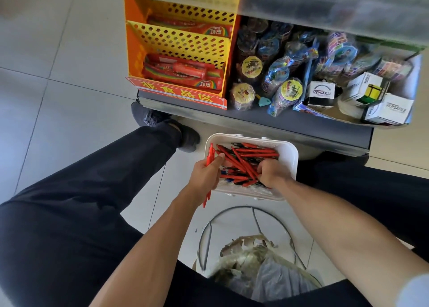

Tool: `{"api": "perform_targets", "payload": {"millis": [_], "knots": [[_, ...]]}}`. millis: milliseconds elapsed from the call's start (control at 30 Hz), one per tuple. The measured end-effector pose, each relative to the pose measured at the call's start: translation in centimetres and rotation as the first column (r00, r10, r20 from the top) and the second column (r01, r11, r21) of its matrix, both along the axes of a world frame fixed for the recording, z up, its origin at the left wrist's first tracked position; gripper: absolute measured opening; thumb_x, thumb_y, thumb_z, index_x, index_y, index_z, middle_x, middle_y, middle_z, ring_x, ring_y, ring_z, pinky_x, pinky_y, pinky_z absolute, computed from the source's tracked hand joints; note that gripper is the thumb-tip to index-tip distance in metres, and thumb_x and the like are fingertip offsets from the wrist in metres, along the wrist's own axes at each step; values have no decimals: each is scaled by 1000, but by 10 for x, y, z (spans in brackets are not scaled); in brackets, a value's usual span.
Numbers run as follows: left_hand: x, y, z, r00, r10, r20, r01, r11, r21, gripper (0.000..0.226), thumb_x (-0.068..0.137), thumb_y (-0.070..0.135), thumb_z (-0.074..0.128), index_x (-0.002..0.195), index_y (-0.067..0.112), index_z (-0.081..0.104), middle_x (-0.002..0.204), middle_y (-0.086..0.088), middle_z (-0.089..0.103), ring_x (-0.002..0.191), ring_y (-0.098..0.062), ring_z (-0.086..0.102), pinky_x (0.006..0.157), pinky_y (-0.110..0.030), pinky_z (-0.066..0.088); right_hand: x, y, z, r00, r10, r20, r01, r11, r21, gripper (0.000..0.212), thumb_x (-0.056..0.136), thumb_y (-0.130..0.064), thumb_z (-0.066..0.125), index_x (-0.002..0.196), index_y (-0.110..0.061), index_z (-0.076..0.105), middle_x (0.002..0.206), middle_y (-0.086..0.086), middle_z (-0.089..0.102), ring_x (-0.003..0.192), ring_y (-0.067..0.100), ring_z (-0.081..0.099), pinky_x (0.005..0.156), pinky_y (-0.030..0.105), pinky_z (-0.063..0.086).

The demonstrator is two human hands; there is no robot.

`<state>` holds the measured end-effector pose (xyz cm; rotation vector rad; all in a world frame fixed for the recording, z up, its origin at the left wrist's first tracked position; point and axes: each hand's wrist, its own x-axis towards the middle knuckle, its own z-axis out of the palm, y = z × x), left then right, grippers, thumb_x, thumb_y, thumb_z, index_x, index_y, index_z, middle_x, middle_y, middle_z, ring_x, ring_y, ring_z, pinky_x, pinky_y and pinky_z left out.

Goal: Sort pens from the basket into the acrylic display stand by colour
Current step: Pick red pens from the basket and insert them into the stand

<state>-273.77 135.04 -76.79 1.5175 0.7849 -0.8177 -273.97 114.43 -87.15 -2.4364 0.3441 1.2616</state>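
Over the floor tiles (pixel 69 79), left hand (pixel 205 175) gripped a bunch of red pens (pixel 210 158) at the white basket's (pixel 291 158) left edge. Right hand (pixel 271 172) reached into the pen pile (pixel 246 161), fingers curled among red ones; actual grasp unclear.

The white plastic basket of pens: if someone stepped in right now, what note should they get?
Left hand: grip on a few red plastic pens at the basket's left edge.
Right hand: fingers dug into the loose pen pile, mostly red with some blue; whether its grip holds one is unclear.
White plastic basket: on the floor by the shelf.
Acrylic stand: out of view.
Left: most pens unsorted.
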Motion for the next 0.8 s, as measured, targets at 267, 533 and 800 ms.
{"api": "perform_targets", "payload": {"millis": [267, 533, 800], "knots": [[-8, 3, 7, 1000, 10, -14, -10, 1000, -7, 37, 104, 31, 54, 84, 9, 77, 49, 5, 37, 42, -7, 31, 45, -21, 32, -24, 15, 3, 997, -77, 5, 77, 996, 35, 16, 86, -15, 59, 81, -25, 70, 90, -4, 67, 85, 21, 60, 67, 29, 40], [-1, -8, 8, 1000, 12, 7, -12, 1000, 23, 25, 99, 27, 60, 87, 7, 70, 42, 10, 44, 39, -8, 36, 46, -22, 33, -22, 5, 26, 896, -423, 136, 355, 866, 353, 7, 93, -18, 69, 100, -18, 72, 86, -10, 66, 84, 8, 63, 71, 15, 45], [0, -33, 21, 985, -24, 172, 13, 998, 66, 24, 81, 43, 82, 84, 19, 76, 78, 0, 77, 70, -12, 73, 65, -27, 57, -17, 13, 93, 753, -627, -199, 523, 388, 759, 24, 93, -12, 72, 116, -18, 74, 105, 6, 77, 100, 19, 73, 89, 27, 57]]}}
